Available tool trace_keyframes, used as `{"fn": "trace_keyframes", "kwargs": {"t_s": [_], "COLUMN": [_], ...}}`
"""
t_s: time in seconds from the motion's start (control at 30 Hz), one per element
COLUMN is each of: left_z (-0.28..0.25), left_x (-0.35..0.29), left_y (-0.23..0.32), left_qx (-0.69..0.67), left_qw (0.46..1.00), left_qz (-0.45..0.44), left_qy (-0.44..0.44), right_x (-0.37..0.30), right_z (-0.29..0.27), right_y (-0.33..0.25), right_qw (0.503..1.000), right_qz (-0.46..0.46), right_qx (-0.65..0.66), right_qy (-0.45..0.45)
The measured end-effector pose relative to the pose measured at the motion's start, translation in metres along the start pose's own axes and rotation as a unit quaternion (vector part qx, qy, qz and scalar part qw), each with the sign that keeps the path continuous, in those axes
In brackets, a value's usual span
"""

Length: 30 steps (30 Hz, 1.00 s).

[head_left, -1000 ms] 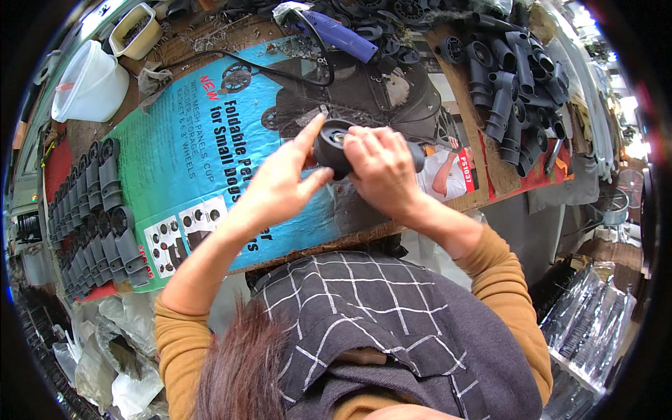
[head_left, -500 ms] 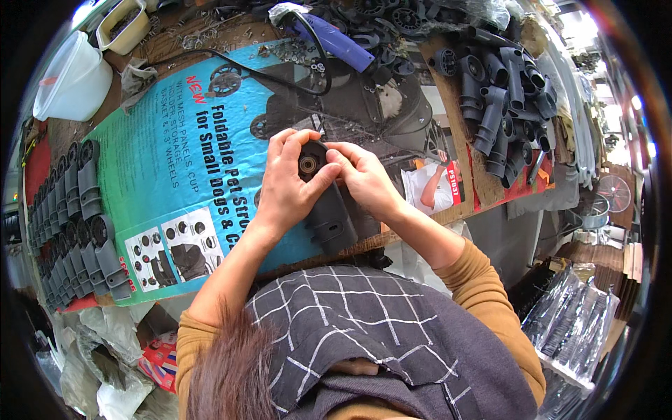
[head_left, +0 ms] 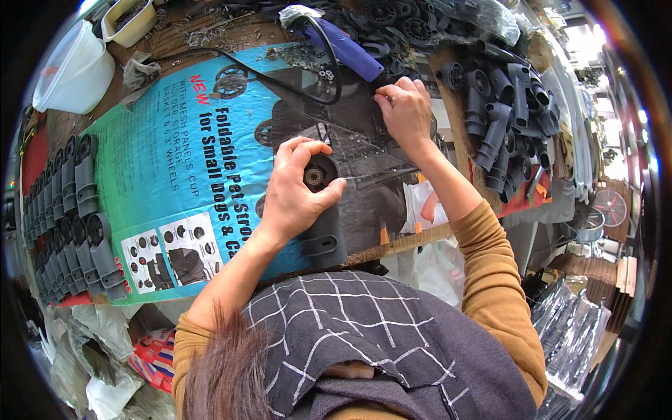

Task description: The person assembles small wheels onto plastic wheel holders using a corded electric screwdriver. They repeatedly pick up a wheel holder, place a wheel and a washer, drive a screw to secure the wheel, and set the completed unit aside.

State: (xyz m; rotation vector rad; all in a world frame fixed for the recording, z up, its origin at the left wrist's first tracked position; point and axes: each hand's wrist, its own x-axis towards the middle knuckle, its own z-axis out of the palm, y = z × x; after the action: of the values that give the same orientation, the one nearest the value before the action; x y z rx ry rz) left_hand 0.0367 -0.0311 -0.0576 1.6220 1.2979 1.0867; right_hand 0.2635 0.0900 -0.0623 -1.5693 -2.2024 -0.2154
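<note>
My left hand [head_left: 297, 185] grips a dark grey plastic tube fitting [head_left: 326, 234] near the front edge of the bench. Thumb and fingers sit around its round end, where a metal bearing ring shows in the middle. Away to the upper right, my right hand [head_left: 408, 115] has its fingertips pinched together beside a heap of black plastic parts [head_left: 413, 31]. Whatever is between those fingertips, if anything, is too dark and small to make out. A long purple tool [head_left: 346, 49] lies just left of that hand, with a black cable [head_left: 334, 77] curving past it.
A printed cardboard sheet [head_left: 157, 147] covers the bench. Rows of similar grey fittings [head_left: 87, 175] stand at the left, and a loose pile [head_left: 500, 112] lies at the right. A white bucket [head_left: 77, 70] and a cream tub [head_left: 129, 24] stand far left; small metal pieces [head_left: 325, 74] lie scattered.
My right hand has let go of the fitting and moved up and right to the black parts. My left hand still holds the fitting, its bearing now more exposed.
</note>
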Motion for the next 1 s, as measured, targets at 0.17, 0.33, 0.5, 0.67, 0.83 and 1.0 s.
{"fn": "trace_keyframes", "kwargs": {"t_s": [0.17, 0.33, 0.5, 0.67, 0.83, 1.0], "left_z": [0.0, 0.001, 0.004, 0.005, 0.004, 0.003], "left_x": [0.001, -0.001, -0.002, -0.002, -0.003, -0.002], "left_y": [0.0, -0.003, -0.008, -0.009, -0.006, -0.006], "left_qx": [-0.01, 0.002, 0.008, 0.0, -0.002, 0.007], "left_qw": [1.0, 1.0, 0.999, 0.998, 0.999, 0.999], "left_qz": [0.002, 0.009, 0.025, 0.028, 0.016, 0.01], "left_qy": [0.007, 0.022, 0.044, 0.052, 0.048, 0.036], "right_x": [0.003, -0.019, -0.047, -0.047, -0.052, -0.035], "right_z": [-0.001, -0.041, -0.052, -0.05, -0.056, -0.063], "right_y": [-0.007, -0.06, -0.107, -0.111, -0.114, -0.063], "right_qw": [1.0, 0.982, 0.939, 0.943, 0.949, 0.992], "right_qz": [-0.008, -0.021, -0.026, -0.026, -0.01, 0.005], "right_qx": [-0.028, 0.187, 0.314, 0.302, 0.291, 0.127], "right_qy": [-0.006, -0.008, -0.139, -0.134, -0.124, -0.007]}}
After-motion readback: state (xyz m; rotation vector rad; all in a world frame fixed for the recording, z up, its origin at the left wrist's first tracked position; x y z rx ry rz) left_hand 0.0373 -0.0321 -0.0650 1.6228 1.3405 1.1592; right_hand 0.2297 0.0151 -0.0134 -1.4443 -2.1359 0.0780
